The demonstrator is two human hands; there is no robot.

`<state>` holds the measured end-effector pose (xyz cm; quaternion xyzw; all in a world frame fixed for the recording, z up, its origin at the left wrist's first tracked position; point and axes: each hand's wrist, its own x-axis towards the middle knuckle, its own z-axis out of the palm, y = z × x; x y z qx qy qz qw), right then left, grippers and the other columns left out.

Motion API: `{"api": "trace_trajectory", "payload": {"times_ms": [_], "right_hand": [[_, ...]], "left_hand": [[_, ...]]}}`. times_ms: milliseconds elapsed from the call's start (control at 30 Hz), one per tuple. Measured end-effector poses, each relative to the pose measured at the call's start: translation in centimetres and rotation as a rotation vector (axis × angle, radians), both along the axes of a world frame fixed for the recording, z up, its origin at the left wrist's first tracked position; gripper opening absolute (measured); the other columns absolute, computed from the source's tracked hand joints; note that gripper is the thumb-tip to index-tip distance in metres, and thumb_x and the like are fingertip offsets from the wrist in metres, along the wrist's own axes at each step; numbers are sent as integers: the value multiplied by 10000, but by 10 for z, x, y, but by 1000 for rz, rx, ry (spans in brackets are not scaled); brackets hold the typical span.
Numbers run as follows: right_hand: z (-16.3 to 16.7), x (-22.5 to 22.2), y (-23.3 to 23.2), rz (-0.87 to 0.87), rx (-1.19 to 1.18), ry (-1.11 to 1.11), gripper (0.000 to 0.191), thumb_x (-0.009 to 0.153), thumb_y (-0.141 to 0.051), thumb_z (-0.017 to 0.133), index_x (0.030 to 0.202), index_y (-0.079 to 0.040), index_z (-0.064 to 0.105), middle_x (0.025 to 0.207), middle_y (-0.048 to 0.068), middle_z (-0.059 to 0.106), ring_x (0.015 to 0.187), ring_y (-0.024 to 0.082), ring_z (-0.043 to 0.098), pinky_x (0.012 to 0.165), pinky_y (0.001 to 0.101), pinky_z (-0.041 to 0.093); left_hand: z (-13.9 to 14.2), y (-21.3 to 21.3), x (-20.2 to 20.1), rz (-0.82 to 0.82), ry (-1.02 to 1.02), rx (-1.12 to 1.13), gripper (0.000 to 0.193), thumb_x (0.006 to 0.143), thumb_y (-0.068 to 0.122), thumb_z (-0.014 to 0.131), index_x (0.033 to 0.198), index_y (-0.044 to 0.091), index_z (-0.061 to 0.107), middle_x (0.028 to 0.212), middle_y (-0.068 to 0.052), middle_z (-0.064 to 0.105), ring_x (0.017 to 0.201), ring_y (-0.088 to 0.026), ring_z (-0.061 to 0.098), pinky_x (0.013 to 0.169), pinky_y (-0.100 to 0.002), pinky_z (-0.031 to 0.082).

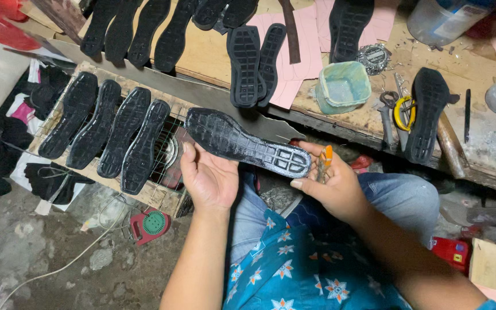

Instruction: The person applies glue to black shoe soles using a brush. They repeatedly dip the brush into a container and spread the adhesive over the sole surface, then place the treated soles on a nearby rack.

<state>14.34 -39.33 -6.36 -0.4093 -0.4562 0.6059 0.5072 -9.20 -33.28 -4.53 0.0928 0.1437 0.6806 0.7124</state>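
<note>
A black rubber shoe sole [242, 142] with a ridged tread is held between both hands, tread side up. My left hand [208, 178] cups it from below near the toe end. My right hand [331, 186] supports the heel end and also grips a small tool with an orange handle [325, 161]. Both hands hover over my lap, in front of a worn wooden workbench [368, 117].
Several black soles [107, 132] lie in a row on a wire rack at left; more rest on the bench top. A teal plastic tub [344, 86], scissors [388, 106], a yellow ring [404, 112], another sole [427, 112] and pink paper sheets [299, 51] sit on the bench.
</note>
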Motion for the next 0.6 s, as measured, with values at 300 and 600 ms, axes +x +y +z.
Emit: {"api": "trace_trajectory", "payload": {"times_ms": [300,600], "right_hand": [[18,5,21,-38,-129,-115,482,794,-2,775,1235,24,583,1029,82,691,887,120,653,785,270,547],[44,20,108,-267,-178,495,344,948,-212,668,1194,27,647,1022,133,738,854,176,697,592,241,502]], "left_hand": [[-9,16,-9,-162,5,136,582,1012,466,554,1397,31,518,1406,-175,613,1303,-355,584,1140,-550,428],[-47,75,-49,-29,1472,61,422,947,298,669,1263,19,644,1052,-173,739,944,-390,717,814,-469,600]]}}
